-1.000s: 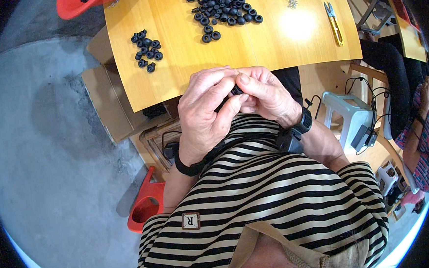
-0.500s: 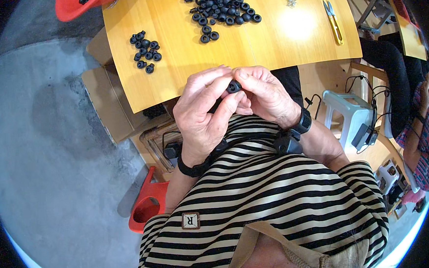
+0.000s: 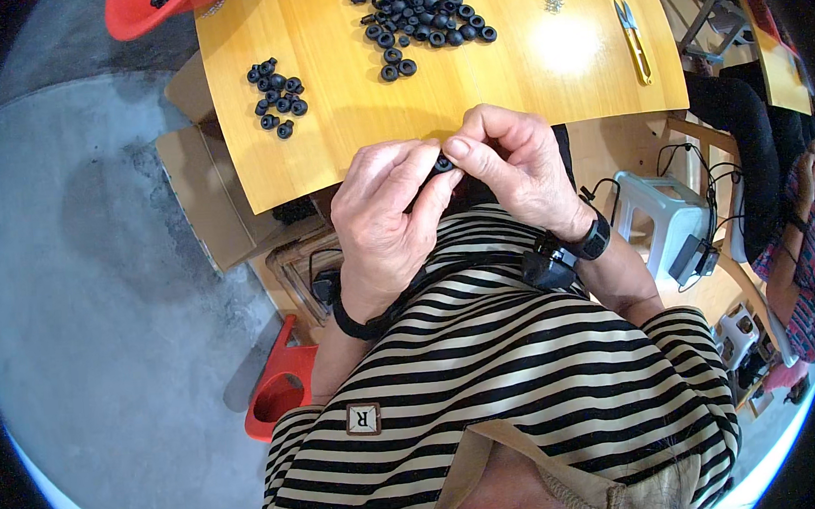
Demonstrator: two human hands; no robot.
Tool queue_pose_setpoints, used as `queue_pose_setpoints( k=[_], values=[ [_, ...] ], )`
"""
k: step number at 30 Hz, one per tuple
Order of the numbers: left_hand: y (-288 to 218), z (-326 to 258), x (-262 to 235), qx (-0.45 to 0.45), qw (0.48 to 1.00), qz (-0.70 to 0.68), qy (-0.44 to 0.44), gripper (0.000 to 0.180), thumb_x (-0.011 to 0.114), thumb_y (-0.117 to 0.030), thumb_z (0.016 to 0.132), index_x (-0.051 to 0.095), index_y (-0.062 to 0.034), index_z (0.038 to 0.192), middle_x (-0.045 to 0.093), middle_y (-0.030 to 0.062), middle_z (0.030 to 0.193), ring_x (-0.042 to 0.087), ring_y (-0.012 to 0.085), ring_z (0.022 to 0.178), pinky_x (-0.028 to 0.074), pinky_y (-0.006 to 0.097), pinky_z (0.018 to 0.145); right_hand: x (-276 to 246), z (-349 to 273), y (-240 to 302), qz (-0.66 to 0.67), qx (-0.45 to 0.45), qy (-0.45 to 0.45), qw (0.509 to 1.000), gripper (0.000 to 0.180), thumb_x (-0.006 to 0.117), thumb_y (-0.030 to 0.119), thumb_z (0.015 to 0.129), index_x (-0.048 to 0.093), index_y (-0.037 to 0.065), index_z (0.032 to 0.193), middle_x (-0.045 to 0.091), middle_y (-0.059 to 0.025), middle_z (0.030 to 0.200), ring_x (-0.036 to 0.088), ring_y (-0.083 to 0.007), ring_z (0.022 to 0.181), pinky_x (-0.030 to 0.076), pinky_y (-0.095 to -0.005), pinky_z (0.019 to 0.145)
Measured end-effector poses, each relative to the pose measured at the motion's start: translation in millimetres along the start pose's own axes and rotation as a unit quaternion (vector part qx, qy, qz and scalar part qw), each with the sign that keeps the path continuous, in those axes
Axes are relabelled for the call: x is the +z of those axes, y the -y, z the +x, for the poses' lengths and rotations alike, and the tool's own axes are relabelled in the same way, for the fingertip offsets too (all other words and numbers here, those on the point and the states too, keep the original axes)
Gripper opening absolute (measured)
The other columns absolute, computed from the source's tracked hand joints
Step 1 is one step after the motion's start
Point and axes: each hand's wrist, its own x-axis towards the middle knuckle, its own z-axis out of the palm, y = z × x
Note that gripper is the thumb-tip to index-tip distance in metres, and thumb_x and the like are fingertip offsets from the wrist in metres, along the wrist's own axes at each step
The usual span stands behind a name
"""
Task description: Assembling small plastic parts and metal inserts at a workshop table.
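Both hands, left [image 3: 389, 220] and right [image 3: 514, 169], are pinching one small black ring [image 3: 443, 165] just off the tabletop [image 3: 344, 128] edge. I'd keep it square between the fingertips and twist gently so it doesn't pop out.

Our left hand [image 3: 389, 220] and right hand [image 3: 512, 169] meet at chest height, fingertips [image 3: 440, 180] pressed together in a closed pinch grip. Both wrists bend inward, forearms entering from below.

bare tabletop [image 3: 344, 137] between black ring piles [image 3: 277, 96]
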Motion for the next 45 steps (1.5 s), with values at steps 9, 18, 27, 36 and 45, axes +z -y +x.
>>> queue_pose_setpoints(
  k=[9, 18, 27, 36, 45],
  values=[
    [-0.8, -2.4, -1.4, -0.139, 0.968, -0.205, 0.025, 0.027, 0.075, 0.003, 0.075, 0.069, 0.0009, 0.102, 0.064, 0.0083, 0.079, 0.06, 0.0116, 0.068, 0.047, 0.024, 0.062, -3.5, 2.7, 11.0, -0.213, -0.195, -0.018, 0.957, 0.018, 0.065, 0.012, 0.09, 0.058, 0.002, 0.076, 0.052, -0.0057, 0.062, 0.048, -0.0142, 0.054, 0.039, -0.0286, 0.049],
    [-3.2, 2.9, -0.5, -0.041, 0.995, -0.09, -0.009, 0.026, 0.074, 0.005, 0.076, 0.069, 0.0027, 0.101, 0.064, 0.0101, 0.081, 0.061, 0.0154, 0.068, 0.049, 0.026, 0.061, -8.0, 5.1, 7.9, -0.139, -0.065, 0.031, 0.988, 0.04, 0.048, 0.032, 0.101, 0.055, -0.001, 0.08, 0.049, -0.0102, 0.063, 0.046, -0.0189, 0.059, 0.043, -0.0328, 0.058],
    [-8.7, 0.8, 4.0, -0.01, 0.999, -0.038, -0.007, 0.026, 0.075, 0.006, 0.074, 0.069, 0.0028, 0.099, 0.066, 0.0103, 0.084, 0.063, 0.0168, 0.073, 0.05, 0.027, 0.066, -6.0, 6.6, 21.7, -0.197, -0.082, 0.072, 0.974, 0.04, 0.044, 0.029, 0.102, 0.055, -0.001, 0.078, 0.052, -0.0146, 0.063, 0.05, -0.0288, 0.057, 0.043, -0.0368, 0.057],
    [-7.9, -2.9, -0.1, -0.218, 0.933, -0.284, 0.026, 0.022, 0.073, 0.001, 0.08, 0.069, 0.0041, 0.101, 0.064, 0.004, 0.077, 0.059, 0.0084, 0.067, 0.046, 0.021, 0.058, -11.7, 14.4, 17.1, -0.289, -0.249, 0.078, 0.921, 0.025, 0.053, 0.015, 0.095, 0.056, 0.002, 0.073, 0.052, -0.0117, 0.062, 0.055, -0.0296, 0.056, 0.045, -0.0397, 0.052],
    [-2.5, 2.5, -3.0, -0.324, 0.829, -0.453, 0.047, 0.024, 0.07, 0.0, 0.084, 0.065, 0.0102, 0.105, 0.069, 0.0139, 0.084, 0.063, 0.0134, 0.068, 0.051, 0.022, 0.061, -17.3, 25.8, 14.5, -0.345, -0.365, 0.103, 0.859, 0.017, 0.06, 0.011, 0.088, 0.056, 0.004, 0.072, 0.048, -0.0083, 0.06, 0.053, -0.026, 0.051, 0.045, -0.037, 0.046]
  ],
)
